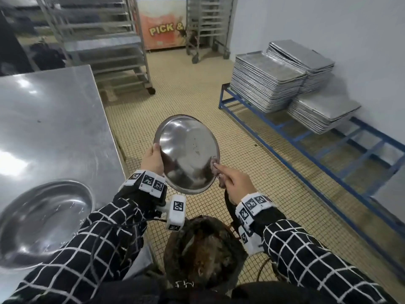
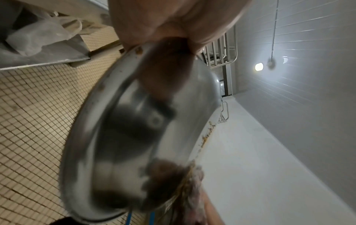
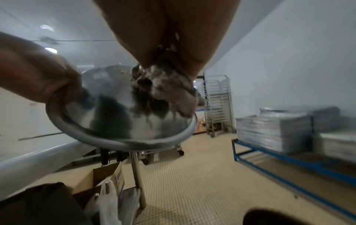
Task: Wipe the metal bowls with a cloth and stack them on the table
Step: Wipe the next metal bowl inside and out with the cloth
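Note:
A shallow metal bowl (image 1: 186,152) is held up over the floor, tilted with its inside toward me. My left hand (image 1: 153,161) grips its left rim, thumb over the edge. My right hand (image 1: 232,178) pinches a grey-brown cloth (image 1: 215,170) against the bowl's right rim. The left wrist view shows the bowl (image 2: 134,137) with crusty specks on its rim and the cloth (image 2: 192,182) at its lower edge. In the right wrist view the cloth (image 3: 169,89) is bunched under my fingers on the bowl (image 3: 119,121). A second metal bowl (image 1: 43,220) sits on the steel table (image 1: 54,119) at left.
Stacks of metal baking trays (image 1: 285,77) rest on a blue frame (image 1: 328,154) along the right wall. Wheeled tray racks (image 1: 105,40) stand at the back. A dark bucket (image 1: 203,249) sits on the tiled floor below my hands. A cardboard box (image 3: 108,175) and plastic bags lie under the table.

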The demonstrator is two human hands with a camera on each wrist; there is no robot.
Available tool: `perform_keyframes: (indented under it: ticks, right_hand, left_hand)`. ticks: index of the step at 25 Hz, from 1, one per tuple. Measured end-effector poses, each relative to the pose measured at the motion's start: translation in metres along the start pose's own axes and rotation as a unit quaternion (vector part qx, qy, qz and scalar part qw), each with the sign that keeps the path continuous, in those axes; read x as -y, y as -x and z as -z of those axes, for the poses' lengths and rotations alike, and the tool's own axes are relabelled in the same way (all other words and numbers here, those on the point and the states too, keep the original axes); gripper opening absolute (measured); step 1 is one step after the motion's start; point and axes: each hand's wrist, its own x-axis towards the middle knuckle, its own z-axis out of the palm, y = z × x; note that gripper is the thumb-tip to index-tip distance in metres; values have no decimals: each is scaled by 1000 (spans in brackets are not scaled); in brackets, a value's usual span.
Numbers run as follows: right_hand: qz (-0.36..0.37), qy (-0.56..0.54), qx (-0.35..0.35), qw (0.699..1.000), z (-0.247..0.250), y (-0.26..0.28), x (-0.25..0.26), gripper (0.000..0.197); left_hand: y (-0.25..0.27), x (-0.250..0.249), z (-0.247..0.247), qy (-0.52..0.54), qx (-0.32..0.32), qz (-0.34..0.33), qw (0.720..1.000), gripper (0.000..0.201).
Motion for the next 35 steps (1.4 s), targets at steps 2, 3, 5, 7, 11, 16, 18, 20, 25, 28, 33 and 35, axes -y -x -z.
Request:
perform_keyframes:
  ticks: [2, 3, 5, 7, 11, 16, 18, 20, 25, 28, 33, 35]
  right_hand:
    - [-75, -120, -46, 989, -1, -9, 8, 34]
    - [-95, -157, -80, 980, 1, -19, 16, 33]
    - [-81, -152, -121, 978, 3, -44, 33, 35]
    - [-39, -97, -106, 989, -1, -61, 48, 38]
    - [99, 22, -41, 994, -24, -46, 53, 51]
    - [91, 1, -46, 995, -43, 8, 15, 50]
    - [38, -91, -150, 984, -49, 17, 16, 46]
    - [43, -136, -199, 970, -55, 19, 37, 47]
    - [163, 79, -225, 957, -46, -16, 65, 52]
    - [105, 89, -272, 952, -20, -39, 41, 58]
    - [18, 25, -191, 981, -44, 3, 9, 62]
    - [37, 63, -160, 984, -63, 15, 18, 59]
  left_hand:
    - [-1, 4, 2, 20, 7, -5, 1000, 33]
    - [-3, 6, 3, 34, 13, -6, 999, 31]
    - [-5, 9, 4, 43, 41, -5, 998, 28]
    - [-8, 11, 6, 65, 77, 2, 995, 25]
    - [-10, 2, 11, 90, 95, 12, 991, 24]
    - [-3, -9, 18, 106, 53, 9, 993, 24]
    - [6, -14, 15, 94, 48, -6, 994, 23]
    - [17, -19, 6, 76, 61, -33, 995, 21]
    - [45, -40, -10, 60, 96, -106, 988, 26]
    - [45, -48, -7, 76, 89, -99, 988, 24]
    - [38, -46, -4, 78, 61, -87, 991, 26]
    - [38, -42, -6, 69, 52, -87, 992, 26]
